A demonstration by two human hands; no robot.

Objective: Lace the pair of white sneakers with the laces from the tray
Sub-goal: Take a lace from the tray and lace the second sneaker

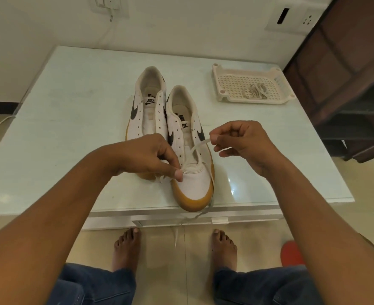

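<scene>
Nearest, along the bottom edge: jeans (pixel 98 285) and two bare feet (pixel 126 249) on pale floor tiles, with something red (pixel 291 254) just right of the right foot. Between the feet, a loose end of the lace (pixel 201 144), hanging off the table (pixel 71 128) edge.

Up on the table, toe at its near edge: the near sneaker (pixel 192 186), white with a gum sole. Left hand (pixel 151 157) at its left side by the lowest eyelets, fingers curled, thumb and forefinger pinching the lace by the toe cap. Right hand (pixel 241 144) raised just right of the same sneaker, clenched on another stretch of lace, drawn taut from the lowest eyelets up to the fingertips. More lace trailing down the sneaker's right flank and over the edge. Upper eyelets bare.

Close behind and to the left: the far sneaker (pixel 146 102), wholly unlaced, tongue showing.

Farther back on the right, well apart from both: the tray (pixel 230 71), perforated, with a second lace (pixel 255 91) bunched inside.

Beyond, a white wall with sockets (pixel 300 18), and a dark cabinet (pixel 346 62) at far right.
</scene>
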